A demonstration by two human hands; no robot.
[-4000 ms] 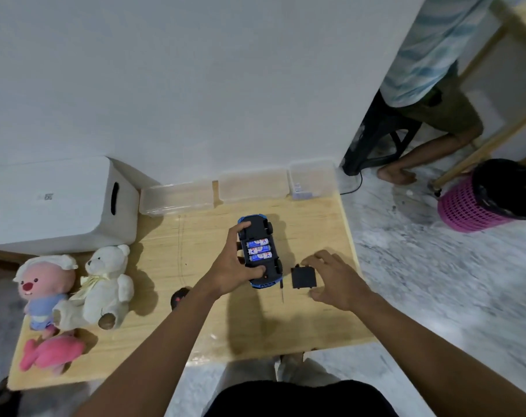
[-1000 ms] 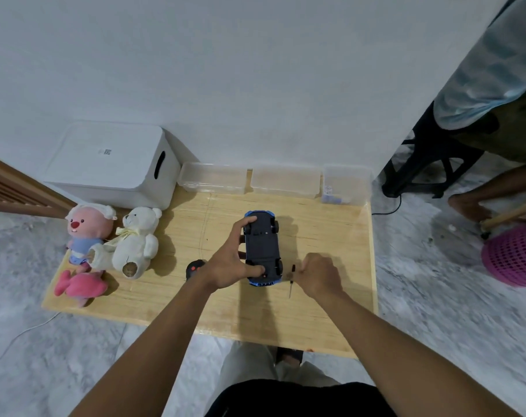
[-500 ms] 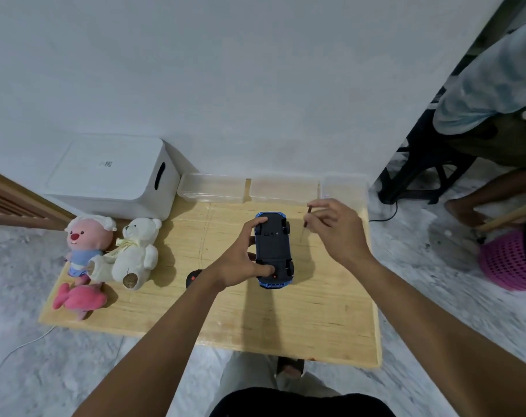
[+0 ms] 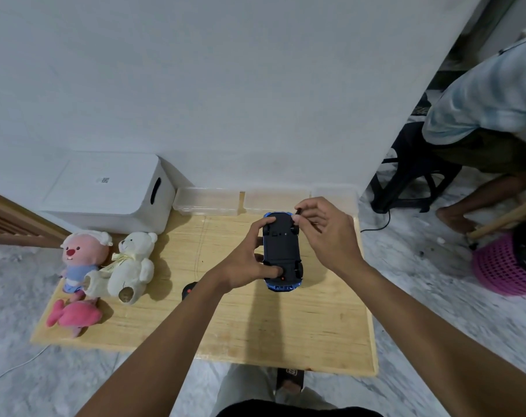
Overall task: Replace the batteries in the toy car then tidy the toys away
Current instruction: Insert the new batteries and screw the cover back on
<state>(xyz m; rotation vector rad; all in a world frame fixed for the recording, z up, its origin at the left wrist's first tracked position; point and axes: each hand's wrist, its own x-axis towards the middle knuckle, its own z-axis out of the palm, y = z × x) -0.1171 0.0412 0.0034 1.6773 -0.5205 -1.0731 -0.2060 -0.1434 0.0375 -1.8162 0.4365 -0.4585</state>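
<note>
1. Our left hand (image 4: 243,263) grips the toy car (image 4: 281,248) from its left side. The thumb presses on the near end and the forefinger curls over the far end, so this hand is clamped on the car.
2. The car is upside down over the far right part of the wooden table (image 4: 285,326), with its black underside towards us. We cannot tell if it rests on the table or is lifted a little.
3. We judge that it is turned this way because the battery compartment is on the underside. No battery shows, so the cover seems to be in place.
4. Our right hand (image 4: 326,236) is beside the far right corner of the car. Its thumb and forefinger are closed together on a small dark tool (image 4: 298,211), and the other fingers are loosely spread.
5. The tool is probably a screwdriver, but it is too small here to be sure. If so, the next step is likely to fasten the cover, and the left hand's grip serves to steady the car.
6. The tidying is not yet begun. The pink-faced plush (image 4: 84,254), the white teddy bear (image 4: 132,263) and the pink plush (image 4: 72,316) lie at the left end of the table. The white storage box (image 4: 105,188) stands just behind them.
7. A dark remote control (image 4: 189,291) lies on the table near our left forearm.
</note>
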